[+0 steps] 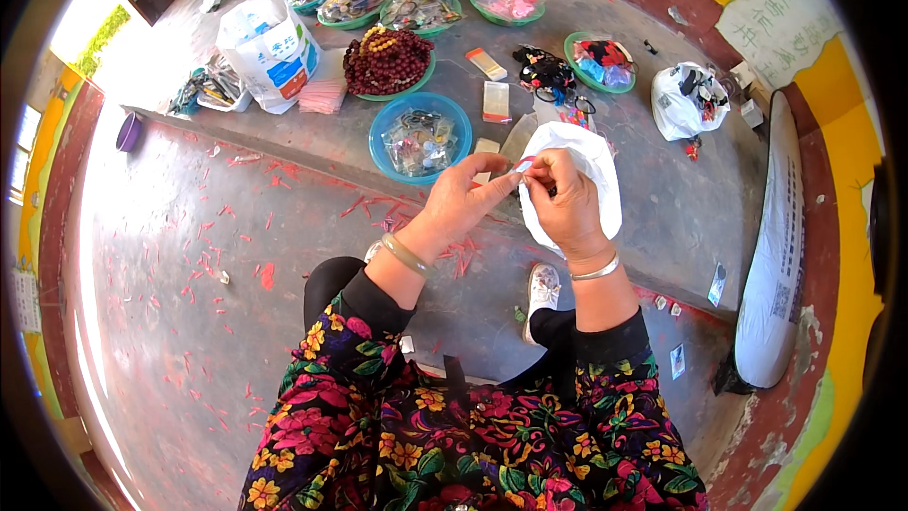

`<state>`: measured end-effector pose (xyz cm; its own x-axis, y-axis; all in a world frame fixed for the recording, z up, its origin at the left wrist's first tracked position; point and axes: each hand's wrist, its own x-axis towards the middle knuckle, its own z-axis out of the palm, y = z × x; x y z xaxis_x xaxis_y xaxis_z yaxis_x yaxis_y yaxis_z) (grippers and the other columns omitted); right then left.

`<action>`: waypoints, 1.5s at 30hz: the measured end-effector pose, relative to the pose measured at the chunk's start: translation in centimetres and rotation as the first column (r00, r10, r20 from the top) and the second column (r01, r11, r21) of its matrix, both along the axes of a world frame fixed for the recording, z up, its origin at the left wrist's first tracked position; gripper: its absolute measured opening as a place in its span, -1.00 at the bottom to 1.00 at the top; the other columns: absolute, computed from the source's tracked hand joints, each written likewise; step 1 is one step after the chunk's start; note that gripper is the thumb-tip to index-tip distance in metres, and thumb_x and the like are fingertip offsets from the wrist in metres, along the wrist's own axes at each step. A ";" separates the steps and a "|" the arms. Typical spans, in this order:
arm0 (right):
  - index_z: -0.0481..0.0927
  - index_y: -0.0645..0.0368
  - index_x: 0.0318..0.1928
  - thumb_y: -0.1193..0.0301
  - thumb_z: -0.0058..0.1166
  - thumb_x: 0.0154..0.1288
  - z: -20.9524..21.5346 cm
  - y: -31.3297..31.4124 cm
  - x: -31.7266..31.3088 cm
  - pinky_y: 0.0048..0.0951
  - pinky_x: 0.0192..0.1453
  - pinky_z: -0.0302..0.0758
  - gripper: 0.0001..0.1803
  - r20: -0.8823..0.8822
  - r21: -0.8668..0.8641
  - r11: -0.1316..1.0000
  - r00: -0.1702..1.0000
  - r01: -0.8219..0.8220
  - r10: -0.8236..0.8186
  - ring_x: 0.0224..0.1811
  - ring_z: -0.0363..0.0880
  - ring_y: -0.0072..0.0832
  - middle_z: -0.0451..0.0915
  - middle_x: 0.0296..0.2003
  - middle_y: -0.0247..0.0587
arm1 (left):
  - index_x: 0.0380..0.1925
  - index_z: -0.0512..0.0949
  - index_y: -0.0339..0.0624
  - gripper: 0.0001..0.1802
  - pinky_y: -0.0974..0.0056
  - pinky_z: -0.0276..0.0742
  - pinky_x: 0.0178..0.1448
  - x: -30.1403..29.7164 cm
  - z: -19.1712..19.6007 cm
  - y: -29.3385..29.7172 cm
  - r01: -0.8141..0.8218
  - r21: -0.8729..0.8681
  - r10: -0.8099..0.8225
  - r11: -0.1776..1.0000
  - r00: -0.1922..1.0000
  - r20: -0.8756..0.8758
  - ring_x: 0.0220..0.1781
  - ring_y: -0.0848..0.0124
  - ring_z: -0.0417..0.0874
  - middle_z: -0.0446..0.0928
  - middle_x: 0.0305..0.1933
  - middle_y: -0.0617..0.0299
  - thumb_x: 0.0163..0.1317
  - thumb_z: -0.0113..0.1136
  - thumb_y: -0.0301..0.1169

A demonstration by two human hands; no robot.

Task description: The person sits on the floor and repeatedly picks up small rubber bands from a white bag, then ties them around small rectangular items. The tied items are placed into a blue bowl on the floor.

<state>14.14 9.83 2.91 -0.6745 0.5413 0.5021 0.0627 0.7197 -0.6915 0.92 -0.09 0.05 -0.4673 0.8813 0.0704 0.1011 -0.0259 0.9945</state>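
Note:
Both hands meet in front of me over a white plastic bag. My left hand pinches a small white and red piece, possibly a little packet, between thumb and fingers. From the other side my right hand grips the same piece with its fingertips. Its exact kind is too small to make out. Just beyond my left hand stands a blue basin heaped with small clear packets. The bag's inside is largely hidden by my right hand.
Across the raised step lie a green basin under dark red bead strings, black cords, a small box and a stuffed white bag. Several filled basins stand farther back. Red scraps litter the lower floor.

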 end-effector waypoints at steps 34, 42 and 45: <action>0.62 0.15 -0.38 0.42 0.07 0.07 -6.1 11.2 4.3 -0.50 -0.38 0.45 -0.88 0.278 -0.341 0.874 0.926 0.345 -0.256 -0.53 0.59 -0.54 0.60 -0.57 -0.27 | -0.25 0.57 -0.38 -0.78 0.44 0.43 -0.07 -0.8 0.9 -0.7 -0.028 -0.044 0.042 0.999 0.942 0.334 -0.18 0.51 0.53 0.56 -0.21 0.19 0.20 0.00 -0.50; 0.65 0.19 -0.41 0.47 0.07 -0.06 -18.7 13.5 5.1 -0.40 -0.31 0.50 -0.84 0.740 -0.115 0.938 0.658 0.327 -0.139 -0.49 0.62 -0.39 0.62 -0.55 -0.12 | -0.25 0.57 -0.40 -0.77 0.42 0.41 -0.03 -0.8 0.7 -0.1 -0.006 -0.087 0.024 0.996 0.979 0.202 -0.16 0.49 0.55 0.57 -0.22 0.17 0.19 -0.02 -0.50; 0.65 0.17 -0.34 0.48 0.04 -0.05 -21.9 14.1 6.2 -0.38 -0.32 0.53 -0.79 0.841 0.024 0.984 0.528 0.179 -0.116 -0.49 0.63 -0.34 0.62 -0.51 -0.06 | -0.24 0.56 -0.41 -0.76 0.41 0.41 -0.02 -1.0 0.9 -0.1 0.021 -0.121 0.000 0.992 0.986 0.165 -0.17 0.48 0.56 0.59 -0.24 0.16 0.20 -0.03 -0.49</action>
<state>20.30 23.88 -19.02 -0.6765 0.6799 -0.2829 0.7356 0.6054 -0.3039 -0.05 -0.16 0.97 -0.4543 0.8835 -0.1147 -0.0638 0.0962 0.9933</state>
